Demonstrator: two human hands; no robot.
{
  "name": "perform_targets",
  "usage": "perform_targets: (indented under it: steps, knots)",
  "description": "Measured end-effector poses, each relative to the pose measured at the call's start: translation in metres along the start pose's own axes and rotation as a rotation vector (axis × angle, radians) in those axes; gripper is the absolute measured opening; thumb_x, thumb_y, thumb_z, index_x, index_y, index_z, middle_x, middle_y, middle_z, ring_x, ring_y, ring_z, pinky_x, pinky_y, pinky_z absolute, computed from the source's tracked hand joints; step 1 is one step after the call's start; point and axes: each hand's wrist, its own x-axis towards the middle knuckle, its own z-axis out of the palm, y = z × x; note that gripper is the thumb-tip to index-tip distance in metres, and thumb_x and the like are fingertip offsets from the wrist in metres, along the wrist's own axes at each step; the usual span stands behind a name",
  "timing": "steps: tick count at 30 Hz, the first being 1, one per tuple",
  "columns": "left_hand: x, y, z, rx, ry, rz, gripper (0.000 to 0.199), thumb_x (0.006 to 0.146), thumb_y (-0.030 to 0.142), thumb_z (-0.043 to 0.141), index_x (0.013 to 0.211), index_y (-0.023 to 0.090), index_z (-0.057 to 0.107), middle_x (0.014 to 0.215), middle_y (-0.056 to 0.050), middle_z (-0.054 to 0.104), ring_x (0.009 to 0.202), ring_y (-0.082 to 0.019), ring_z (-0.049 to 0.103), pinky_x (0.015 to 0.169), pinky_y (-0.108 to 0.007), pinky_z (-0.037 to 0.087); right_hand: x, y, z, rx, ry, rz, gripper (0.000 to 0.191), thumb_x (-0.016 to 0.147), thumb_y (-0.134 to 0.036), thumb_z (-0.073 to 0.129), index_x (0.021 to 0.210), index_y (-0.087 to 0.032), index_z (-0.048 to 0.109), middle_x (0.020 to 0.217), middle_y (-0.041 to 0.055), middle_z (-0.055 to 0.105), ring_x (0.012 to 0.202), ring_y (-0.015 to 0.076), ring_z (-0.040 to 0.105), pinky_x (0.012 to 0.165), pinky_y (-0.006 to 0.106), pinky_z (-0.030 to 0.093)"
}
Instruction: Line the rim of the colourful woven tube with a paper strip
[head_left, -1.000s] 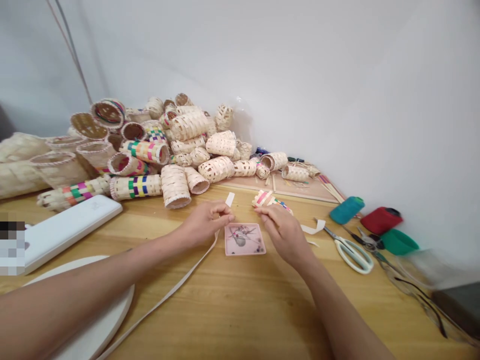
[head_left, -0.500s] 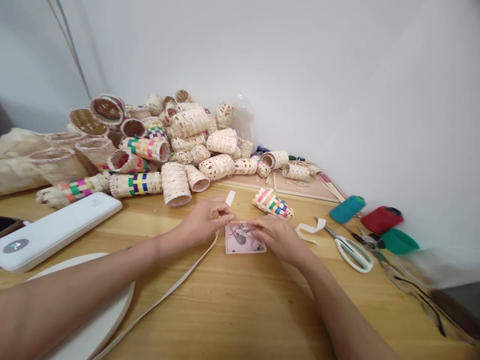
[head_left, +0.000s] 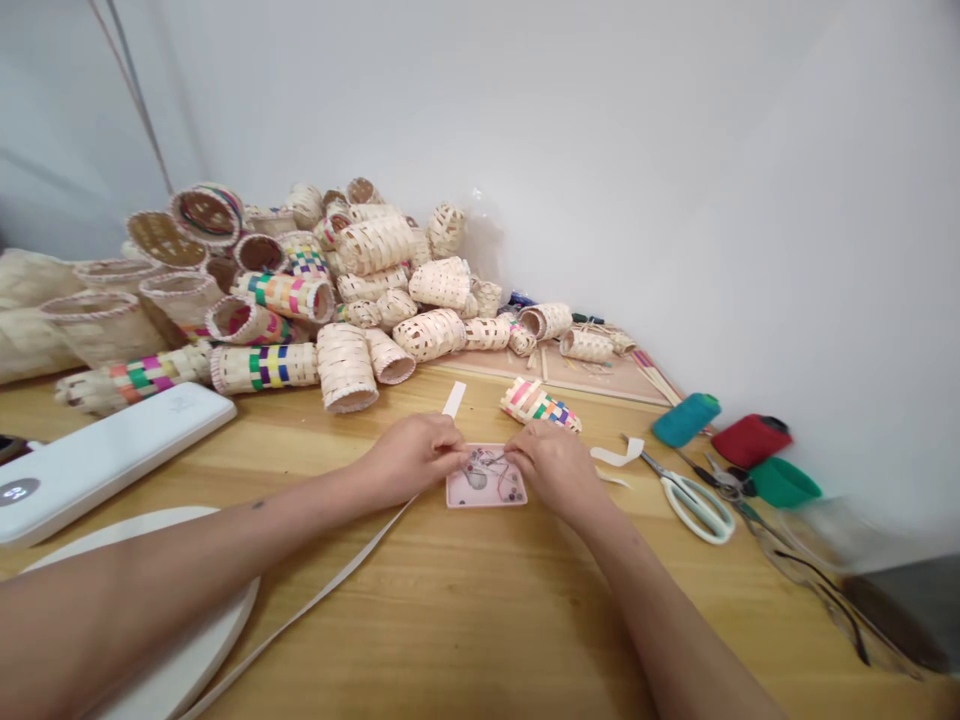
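Note:
My left hand (head_left: pixel 421 455) is closed at the left edge of a small pink tray (head_left: pixel 487 503), fingertips pinched together. A flat white ribbon (head_left: pixel 352 566) runs up from the near left into this hand, and its short end sticks out beyond the knuckles. Across the tray, my right hand (head_left: pixel 553 468) has its fingers pinched at the right rim; whatever is between them is too small to make out. Inside the tray lie small dark beads, a greyish round piece and thin threads or wires. Just behind my right hand lies a colourful woven bamboo tube (head_left: pixel 540 404).
Many woven bamboo tubes (head_left: pixel 375 245) are heaped at the back left. A white power bank (head_left: pixel 120 460) and a round white board (head_left: pixel 232 610) are on the left. Scissors (head_left: pixel 697 508), a ribbon scrap (head_left: pixel 619 456), thread spools (head_left: pixel 750 440) and glasses (head_left: pixel 832 600) lie right.
Both hands have shifted slightly, my left hand towards the tray and my right hand back to its right rim, its fingers now pinched. More of the tray's contents shows. The view has turned slightly right.

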Motion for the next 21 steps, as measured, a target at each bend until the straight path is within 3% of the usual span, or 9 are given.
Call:
perform_targets:
  steps: [4,11,17,21]
  knots:
    - [0.000,-0.003,0.002,0.140,-0.050,0.073,0.019,0.087,0.026,0.055,0.079,0.018,0.072,0.078,-0.003,0.065,0.077,-0.017,0.058,0.070,-0.026,0.039,0.004,-0.010,-0.002,-0.108,-0.041,0.047,0.026,0.091,-0.020,0.054,0.071,-0.015,0.070,0.081,0.0108,0.067,0.083,0.0231,0.060,0.067,0.030,0.036]
    - [-0.001,-0.001,0.000,0.249,-0.096,0.072,0.014,0.083,0.020,0.060,0.078,0.019,0.073,0.078,-0.003,0.066,0.078,-0.017,0.058,0.069,-0.026,0.038,0.003,-0.013,0.001,-0.125,-0.071,0.061,0.019,0.089,-0.017,0.055,0.076,-0.016,0.068,0.084,0.0073,0.068,0.080,0.0204,0.061,0.062,0.028,0.033]
    - [0.001,-0.004,0.000,0.154,-0.081,0.023,0.011,0.081,0.019,0.063,0.082,0.021,0.074,0.078,-0.001,0.067,0.078,-0.016,0.059,0.071,-0.025,0.039,0.002,-0.009,0.004,-0.069,-0.064,0.019,0.020,0.092,-0.020,0.055,0.076,-0.016,0.066,0.081,0.0067,0.068,0.079,0.0204,0.061,0.065,0.028,0.036]
    - [0.002,-0.007,-0.002,0.032,-0.058,-0.024,0.011,0.080,0.020,0.064,0.081,0.021,0.075,0.079,-0.001,0.069,0.079,-0.016,0.060,0.071,-0.024,0.041,-0.001,-0.008,-0.001,-0.005,0.018,0.015,0.018,0.096,-0.019,0.049,0.094,-0.016,0.067,0.096,0.0073,0.068,0.094,0.0208,0.060,0.078,0.029,0.040]
